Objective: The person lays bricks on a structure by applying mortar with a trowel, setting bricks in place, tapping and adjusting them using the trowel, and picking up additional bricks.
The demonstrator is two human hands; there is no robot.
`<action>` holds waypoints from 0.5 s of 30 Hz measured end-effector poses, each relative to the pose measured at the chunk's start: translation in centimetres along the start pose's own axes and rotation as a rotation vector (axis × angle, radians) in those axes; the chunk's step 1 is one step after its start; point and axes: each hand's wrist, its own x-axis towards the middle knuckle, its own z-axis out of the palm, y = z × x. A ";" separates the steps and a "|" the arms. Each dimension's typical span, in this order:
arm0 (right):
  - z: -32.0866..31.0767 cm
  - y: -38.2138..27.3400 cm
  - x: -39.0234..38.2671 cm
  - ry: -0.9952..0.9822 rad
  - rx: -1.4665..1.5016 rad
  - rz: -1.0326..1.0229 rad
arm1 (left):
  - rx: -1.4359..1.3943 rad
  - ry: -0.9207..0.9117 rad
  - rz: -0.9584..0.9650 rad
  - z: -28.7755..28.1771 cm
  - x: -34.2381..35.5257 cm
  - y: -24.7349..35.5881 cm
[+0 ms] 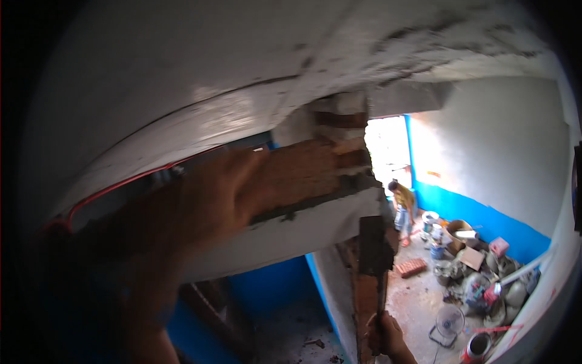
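Note:
My left hand [221, 188], blurred by motion, is closed against the near end of a reddish brick [297, 173] on top of the white-faced wall [303, 224]. Dark mortar [315, 202] shows along the joint under the brick. Lower right, my right hand [388, 337] grips the handle of a bricklaying trowel [374, 246]. Its dark rectangular blade points up, beside the wall's broken end, and looks coated with mortar. Close above the brick is the grey-white ceiling [224, 67]. My left fingertips are partly smeared.
Far below on the right, a person [403, 209] in a yellow top stands near a bright opening. Stacked red bricks [411, 267], a fan [448, 321], buckets [478, 347] and several sacks [515, 292] occupy that floor. A red pipe [121, 187] runs under the ceiling at left.

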 end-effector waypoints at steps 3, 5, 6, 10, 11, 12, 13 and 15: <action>4.8 -1.9 -0.4 0.009 -0.711 -0.528 | -0.255 -0.192 0.067 -2.4 -12.1 3.5; 9.7 -5.7 -0.7 0.073 -1.157 -0.804 | -0.585 -0.444 0.167 2.3 -20.8 4.0; 9.9 -6.2 1.0 0.053 -1.276 -0.984 | -0.739 -0.587 0.192 4.7 -25.0 4.3; 15.3 -9.4 2.6 0.013 -1.593 -1.083 | -0.790 -0.605 -0.144 7.4 -32.3 7.7; 16.2 -9.6 3.3 -0.001 -1.676 -1.178 | -0.777 -0.639 -0.262 9.3 -35.7 7.7; 16.8 -9.8 3.8 -0.008 -1.683 -1.174 | -0.725 -0.688 -0.386 11.1 -39.6 7.6; 17.2 -10.0 4.3 -0.017 -1.730 -1.183 | -0.658 -0.756 -0.501 12.9 -43.8 7.6; 17.6 -10.1 4.9 0.005 -1.804 -1.204 | -0.513 -0.908 -0.645 16.1 -53.0 7.8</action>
